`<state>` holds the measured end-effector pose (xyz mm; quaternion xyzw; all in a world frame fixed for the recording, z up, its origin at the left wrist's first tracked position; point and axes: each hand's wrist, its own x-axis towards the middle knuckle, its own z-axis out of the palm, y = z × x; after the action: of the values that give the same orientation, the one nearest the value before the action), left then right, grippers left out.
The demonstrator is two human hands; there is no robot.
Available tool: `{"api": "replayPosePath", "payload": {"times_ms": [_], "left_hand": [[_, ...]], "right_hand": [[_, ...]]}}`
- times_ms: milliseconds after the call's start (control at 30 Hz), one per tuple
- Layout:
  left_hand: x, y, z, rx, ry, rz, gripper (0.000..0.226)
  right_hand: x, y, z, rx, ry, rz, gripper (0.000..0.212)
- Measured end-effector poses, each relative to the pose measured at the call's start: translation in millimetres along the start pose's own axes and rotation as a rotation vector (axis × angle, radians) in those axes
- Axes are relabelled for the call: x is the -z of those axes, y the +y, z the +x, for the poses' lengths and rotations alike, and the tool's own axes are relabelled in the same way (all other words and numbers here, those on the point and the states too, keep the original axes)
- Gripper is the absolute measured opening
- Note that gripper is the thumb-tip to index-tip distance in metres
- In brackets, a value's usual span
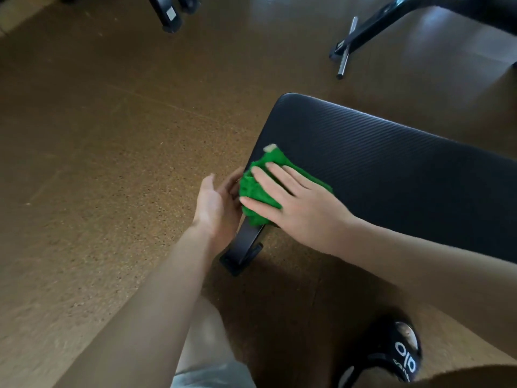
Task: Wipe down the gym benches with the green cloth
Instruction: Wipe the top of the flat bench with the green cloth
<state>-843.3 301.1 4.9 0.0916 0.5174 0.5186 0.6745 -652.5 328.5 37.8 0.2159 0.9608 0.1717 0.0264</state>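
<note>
Obs.: green cloth (261,191) lies bunched at the near-left corner of the black gym bench (391,175), part on the padded top, part hanging over the edge above the bench leg (246,242). My right hand (296,200) lies flat on top of it, fingers (268,180) straight and spread, pressing down rather than gripping. My left hand (216,203) sits just beside the corner, palm turned toward the cloth, loosely cupped; whether it touches the fabric I cannot tell, and it holds nothing that I can see. Handling judgement: cloth looks soft, light and limp, crumples readily, no stiffness to push with, so it will only travel where my palm drags it. Best hold is a flat palm over the thickest part of the wad, or a gather of the overhanging folds if it slips off the edge. Bench pad shows a fine ribbed texture, looks firm and probably grippy enough that the cloth will drag rather than skate. The bench looks heavy and steady under pressure. A second bench frame (372,32) stands well apart on the floor (112,135), not yet reached.
</note>
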Motion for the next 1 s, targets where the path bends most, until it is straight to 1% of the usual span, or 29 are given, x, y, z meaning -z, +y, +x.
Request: {"api": "replayPosePath", "payload": {"times_ms": [33, 67, 133, 233, 267, 333, 400, 467, 567, 633, 667, 733, 800, 867, 900, 967, 1000], "left_hand": [[4.6, -3.3, -1.2, -0.038, 0.010, 0.013, 0.062], [6.1, -6.7, -1.5, -0.041, -0.016, -0.029, 0.059], [4.6, -13.7, -4.9, -0.081, 0.002, -0.049, 0.054], [1.2, -19.1, -7.6, -0.084, 0.054, 0.011, 0.057], [2.1, -20.4, -6.7, -0.069, 0.064, -0.029, 0.060], [3.5, -21.7, -6.8, -0.035, 0.055, -0.106, 0.063], [2.2, -23.3, -5.2, -0.023, 0.049, -0.074, 0.062], [-6.1, -25.2, -6.1, -0.060, 0.018, -0.041, 0.061], [-14.8, -24.5, -8.4, -0.039, 0.032, -0.030, 0.063], [-12.1, -23.2, -8.0, -0.014, 0.013, -0.027, 0.066], [-11.0, -22.7, -7.2, -0.025, 0.014, 0.005, 0.067], [-14.1, -21.6, -7.0, -0.082, 0.044, 0.024, 0.065], [-21.8, -19.3, -8.2, -0.153, 0.096, 0.030, 0.062], [-29.8, -17.0, -10.1, -0.202, 0.117, 0.072, 0.063], [-34.3, -13.3, -13.1, -0.222, 0.138, 0.106, 0.063], [-42.3, -7.5, -17.9, -0.277, 0.200, 0.211, 0.062], [-46.8, -3.6, -20.0, -0.309, 0.232, 0.317, 0.061]], "right_hand": [[-0.5, -3.3, 19.2, 0.010, 0.004, -0.007, 0.055], [-0.1, -6.7, 37.7, 0.006, -0.002, -0.011, 0.052], [4.1, -12.8, 64.7, -0.028, -0.036, 0.010, 0.044], [9.4, -15.7, 65.0, -0.073, -0.040, 0.055, 0.040], [7.8, -15.4, 52.7, -0.082, -0.019, 0.056, 0.042], [2.5, -13.1, 15.3, -0.084, 0.006, 0.060, 0.053], [-0.4, -8.7, -24.8, -0.072, -0.022, 0.046, 0.065], [0.3, -2.8, -42.5, -0.042, -0.077, 0.018, 0.068], [5.6, 9.1, -24.2, 0.043, -0.111, 0.038, 0.059], [10.7, 14.9, -1.6, 0.095, -0.102, 0.107, 0.051], [12.2, 17.4, 11.5, 0.089, -0.087, 0.147, 0.049], [11.4, 22.9, 42.6, -0.014, -0.049, 0.235, 0.049], [6.3, 31.2, 76.1, -0.199, -0.008, 0.335, 0.050], [-0.1, 43.9, 98.8, -0.335, -0.044, 0.374, 0.053], [-1.0, 50.1, 102.4, -0.377, -0.069, 0.378, 0.054], [-6.8, 64.0, 93.6, -0.476, -0.024, 0.427, 0.058], [-11.9, 73.5, 83.2, -0.554, -0.001, 0.447, 0.061]]}}
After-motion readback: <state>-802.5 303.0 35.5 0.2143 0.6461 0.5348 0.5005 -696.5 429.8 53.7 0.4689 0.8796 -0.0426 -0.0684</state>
